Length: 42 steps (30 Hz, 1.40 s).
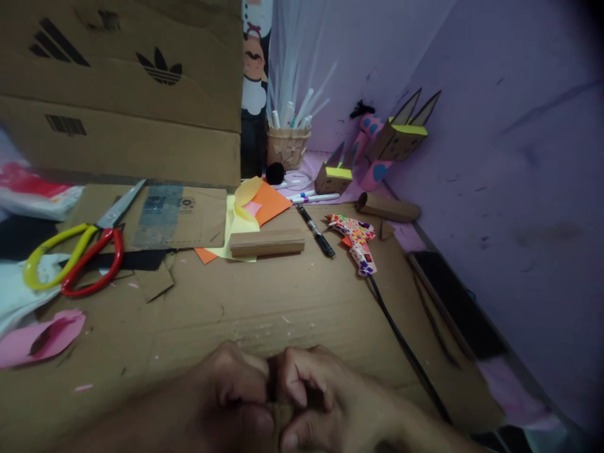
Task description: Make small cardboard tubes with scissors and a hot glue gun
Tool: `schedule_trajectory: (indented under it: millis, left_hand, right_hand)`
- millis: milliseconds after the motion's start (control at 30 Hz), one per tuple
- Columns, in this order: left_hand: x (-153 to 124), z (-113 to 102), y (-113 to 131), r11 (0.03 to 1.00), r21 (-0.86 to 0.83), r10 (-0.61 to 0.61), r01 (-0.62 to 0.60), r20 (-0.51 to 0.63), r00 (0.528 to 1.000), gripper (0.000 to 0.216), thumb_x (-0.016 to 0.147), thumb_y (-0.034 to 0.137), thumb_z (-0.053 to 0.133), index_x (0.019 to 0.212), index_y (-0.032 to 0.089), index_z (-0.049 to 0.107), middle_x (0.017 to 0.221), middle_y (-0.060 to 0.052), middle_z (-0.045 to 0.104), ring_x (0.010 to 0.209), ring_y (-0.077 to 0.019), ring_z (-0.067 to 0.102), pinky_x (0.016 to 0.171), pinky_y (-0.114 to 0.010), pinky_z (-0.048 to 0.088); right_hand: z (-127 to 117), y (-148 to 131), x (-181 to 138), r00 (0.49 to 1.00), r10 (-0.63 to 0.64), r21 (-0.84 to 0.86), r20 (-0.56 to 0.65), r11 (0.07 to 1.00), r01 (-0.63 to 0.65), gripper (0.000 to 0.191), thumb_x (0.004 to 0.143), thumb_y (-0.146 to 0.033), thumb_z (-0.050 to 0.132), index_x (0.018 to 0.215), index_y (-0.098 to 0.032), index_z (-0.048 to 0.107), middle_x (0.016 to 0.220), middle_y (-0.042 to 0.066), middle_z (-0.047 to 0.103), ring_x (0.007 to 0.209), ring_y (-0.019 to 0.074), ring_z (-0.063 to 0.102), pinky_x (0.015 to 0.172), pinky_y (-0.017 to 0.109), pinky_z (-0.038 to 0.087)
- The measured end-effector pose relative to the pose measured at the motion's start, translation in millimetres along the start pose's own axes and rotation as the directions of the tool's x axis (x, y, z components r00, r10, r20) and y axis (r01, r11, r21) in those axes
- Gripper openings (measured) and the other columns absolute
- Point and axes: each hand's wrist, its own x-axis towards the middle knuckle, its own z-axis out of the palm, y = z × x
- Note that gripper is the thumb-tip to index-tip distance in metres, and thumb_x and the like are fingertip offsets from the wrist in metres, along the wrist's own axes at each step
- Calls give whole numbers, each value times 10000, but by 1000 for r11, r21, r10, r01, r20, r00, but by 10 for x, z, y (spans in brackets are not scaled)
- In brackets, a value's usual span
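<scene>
My left hand (226, 396) and my right hand (325, 396) meet at the bottom edge of the head view, knuckles together and fingers curled. Between them they pinch a small brown cardboard piece (278, 412), mostly hidden by the fingers. Both hands rest over a large flat sheet of cardboard (264, 308) that covers the work surface.
Scissors with yellow and red handles (80, 251) lie at the left. A folded cardboard block (267, 242), a black marker (317, 231) and a patterned glue gun (356, 242) with its black cord lie ahead. Cardboard boxes (123, 88), a basket of sticks (287, 141) and cardboard figures (401, 135) stand behind.
</scene>
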Motion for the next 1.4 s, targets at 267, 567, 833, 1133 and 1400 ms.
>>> schedule_trajectory:
  millis: [267,567,833,1133,1400]
  left_hand:
    - [17,56,-114,992,8,129,-129,-9,992,458,836,497,451,498,190,426,562,-3,429,571,-138,417,554,-259,352]
    - [5,85,-130,979,62,198,-195,-62,978,447,861,487,401,526,195,351,546,22,379,551,-116,377,537,-239,342]
    - [32,81,-46,992,50,118,-114,-97,988,418,816,419,474,504,190,317,535,35,369,530,-101,374,513,-233,305]
    - [169,15,175,996,-21,-84,82,-394,915,250,732,333,602,913,184,514,611,61,495,545,-95,410,491,-198,314]
    - [129,-102,43,997,-60,13,-43,-430,903,574,684,454,662,1145,180,456,909,-52,641,815,-217,609,674,-301,461]
  right_hand:
    - [-4,21,9,997,-69,21,24,997,68,392,682,-279,704,648,-220,318,586,-88,335,530,73,297,484,210,248]
    - [17,60,6,994,-107,5,15,994,107,432,693,-339,705,639,-222,293,569,-89,326,517,71,297,475,198,256]
    - [-38,14,-17,995,-93,-47,-45,995,91,381,668,-316,711,634,-212,346,569,-79,376,509,71,310,462,199,241]
    - [-108,-177,138,948,-90,102,-306,987,126,257,744,-308,638,690,-197,413,598,-69,415,505,68,326,462,185,269]
    - [-87,-267,370,425,-318,-232,-848,942,242,255,718,-243,606,612,-206,377,563,-83,362,506,77,348,476,188,298]
